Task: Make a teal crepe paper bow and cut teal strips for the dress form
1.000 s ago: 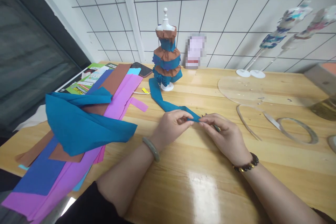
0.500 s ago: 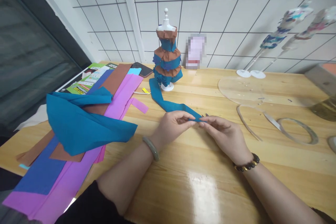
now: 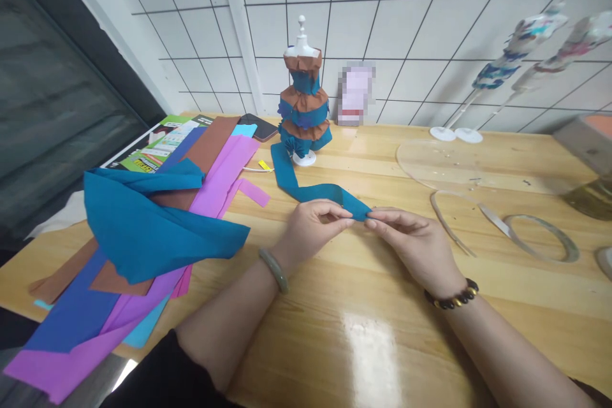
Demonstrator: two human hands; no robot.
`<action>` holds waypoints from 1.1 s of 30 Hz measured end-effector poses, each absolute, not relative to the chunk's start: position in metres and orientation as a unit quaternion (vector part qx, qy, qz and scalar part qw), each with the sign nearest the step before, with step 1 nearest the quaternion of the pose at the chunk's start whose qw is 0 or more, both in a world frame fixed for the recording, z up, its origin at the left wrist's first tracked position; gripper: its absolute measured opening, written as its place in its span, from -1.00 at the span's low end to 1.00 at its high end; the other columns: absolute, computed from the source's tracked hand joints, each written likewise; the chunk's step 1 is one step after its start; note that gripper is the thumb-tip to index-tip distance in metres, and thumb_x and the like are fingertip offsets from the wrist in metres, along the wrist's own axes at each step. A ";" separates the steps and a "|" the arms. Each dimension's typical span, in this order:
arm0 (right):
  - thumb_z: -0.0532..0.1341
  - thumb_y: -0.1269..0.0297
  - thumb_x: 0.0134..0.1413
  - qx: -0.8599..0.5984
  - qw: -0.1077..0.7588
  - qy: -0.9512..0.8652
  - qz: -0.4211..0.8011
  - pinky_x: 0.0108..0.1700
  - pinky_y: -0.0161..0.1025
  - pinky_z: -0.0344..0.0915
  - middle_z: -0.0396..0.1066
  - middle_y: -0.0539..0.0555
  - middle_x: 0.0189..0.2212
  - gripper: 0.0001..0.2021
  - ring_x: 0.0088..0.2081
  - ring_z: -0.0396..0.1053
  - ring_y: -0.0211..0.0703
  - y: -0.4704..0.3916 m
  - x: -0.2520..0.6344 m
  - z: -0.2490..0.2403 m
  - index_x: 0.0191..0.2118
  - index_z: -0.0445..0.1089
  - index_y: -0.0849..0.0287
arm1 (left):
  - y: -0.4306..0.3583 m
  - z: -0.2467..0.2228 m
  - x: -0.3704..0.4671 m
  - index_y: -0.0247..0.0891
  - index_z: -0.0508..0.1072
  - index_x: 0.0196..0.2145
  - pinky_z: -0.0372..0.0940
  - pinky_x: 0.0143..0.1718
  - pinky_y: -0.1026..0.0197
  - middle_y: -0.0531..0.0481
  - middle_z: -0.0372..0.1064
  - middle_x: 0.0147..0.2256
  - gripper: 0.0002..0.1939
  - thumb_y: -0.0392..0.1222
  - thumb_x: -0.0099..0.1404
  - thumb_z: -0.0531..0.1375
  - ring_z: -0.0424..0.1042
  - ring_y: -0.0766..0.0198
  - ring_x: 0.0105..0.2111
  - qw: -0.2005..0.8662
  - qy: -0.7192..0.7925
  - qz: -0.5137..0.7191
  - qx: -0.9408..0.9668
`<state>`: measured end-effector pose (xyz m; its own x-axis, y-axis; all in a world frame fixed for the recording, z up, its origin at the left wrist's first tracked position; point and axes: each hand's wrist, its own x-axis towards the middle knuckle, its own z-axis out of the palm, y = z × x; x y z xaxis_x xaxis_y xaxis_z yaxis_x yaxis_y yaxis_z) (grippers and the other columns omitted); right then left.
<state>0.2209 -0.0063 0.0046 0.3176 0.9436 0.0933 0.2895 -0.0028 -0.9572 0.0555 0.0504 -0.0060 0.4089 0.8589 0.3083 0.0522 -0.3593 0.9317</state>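
A long teal paper strip runs from the foot of a small dress form down to my hands. My left hand pinches the strip near its end between thumb and fingers. Close on its right, my right hand pinches the tip of the same strip; the two hands are slightly apart. The form stands upright and wears brown and teal ruffled bands, with a pleated teal piece low on its left side. A larger folded teal sheet lies to the left of my hands.
Purple, blue and brown sheets lie beneath the teal one. A phone lies behind them. Two more forms, a clear round sheet and a tape ring are at the right.
My right hand has shifted slightly right and down. The strip's end between my hands shows wider and flatter. At the lower left, the purple sheet's edge has moved, showing light blue beneath.
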 end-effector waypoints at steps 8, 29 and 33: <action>0.38 0.23 -0.29 -0.629 0.520 -0.466 0.342 -0.23 -0.14 0.42 0.55 0.07 -0.42 -0.84 -0.36 0.47 -0.10 -0.006 0.221 0.003 -0.48 0.51 0.14 | 0.050 -0.013 0.058 -0.32 0.47 -0.41 0.33 -0.28 0.24 -0.05 0.46 -0.39 -0.84 -0.17 0.06 0.25 0.42 0.29 -0.36 0.522 0.328 0.426 0.662; 0.37 0.24 -0.23 -0.566 0.527 -0.482 0.412 -0.23 -0.20 0.41 0.49 0.04 -0.45 -0.74 -0.39 0.43 -0.21 -0.008 0.216 0.000 -0.31 0.43 0.15 | 0.045 -0.013 0.060 -0.19 0.13 0.13 0.27 -0.26 0.29 -0.01 0.34 -0.28 -0.39 -0.28 0.12 0.18 0.34 0.34 -0.30 0.573 0.291 0.393 0.658; 0.36 0.23 -0.22 -0.553 0.532 -0.492 0.412 -0.20 -0.16 0.40 0.49 0.08 -0.40 -0.69 -0.36 0.43 -0.18 -0.007 0.215 -0.001 -0.26 0.43 0.16 | 0.045 -0.016 0.060 -0.22 0.13 0.13 0.28 -0.24 0.26 -0.04 0.36 -0.28 -0.39 -0.28 0.12 0.18 0.36 0.31 -0.29 0.561 0.303 0.392 0.663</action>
